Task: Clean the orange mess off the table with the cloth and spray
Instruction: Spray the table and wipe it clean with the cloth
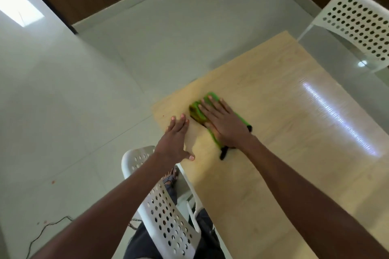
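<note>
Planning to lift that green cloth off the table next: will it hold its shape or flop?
Probably flop: the green cloth lies bunched in folds under the flat right hand. Likely light, and it should slide easily on the smooth table. Its stained fold may be damp.

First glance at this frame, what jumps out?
The green cloth near the table's left edge, pressed flat under the right hand, its folded end stained dark orange-brown. The left hand rests flat on the table beside it, fingers straight. A white perforated chair stands at the near edge, another at the far right corner; no spray is in view.
</note>
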